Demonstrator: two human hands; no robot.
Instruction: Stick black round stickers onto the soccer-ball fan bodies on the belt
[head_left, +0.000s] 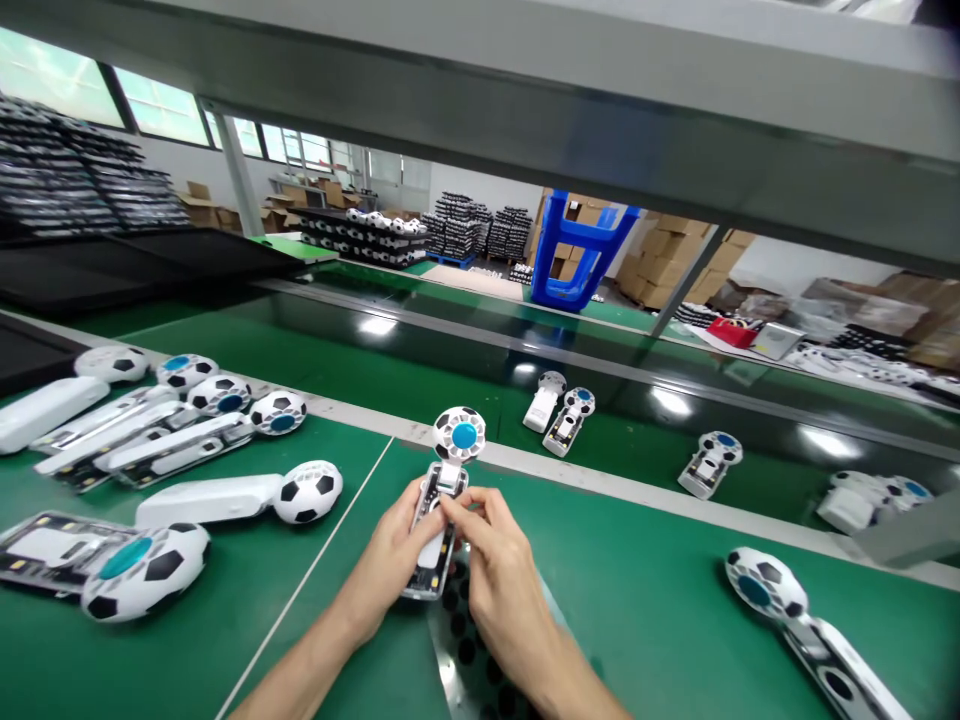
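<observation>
I hold a small hand fan (448,470) with a football-patterned head and a blue hub, its open handle showing the inner parts. My left hand (394,555) grips the handle from the left side. My right hand (491,560) pinches at the upper part of the handle with thumb and forefinger. Under my hands lies a clear sheet with black dots (469,640) on the green table (645,600).
Several more football fans lie at the left (187,420), and one lies at the right (795,615). Beyond the table edge a green conveyor belt (450,370) carries a few fans (559,410). A grey shelf beam (600,110) hangs overhead. Boxes and a blue crate stand far back.
</observation>
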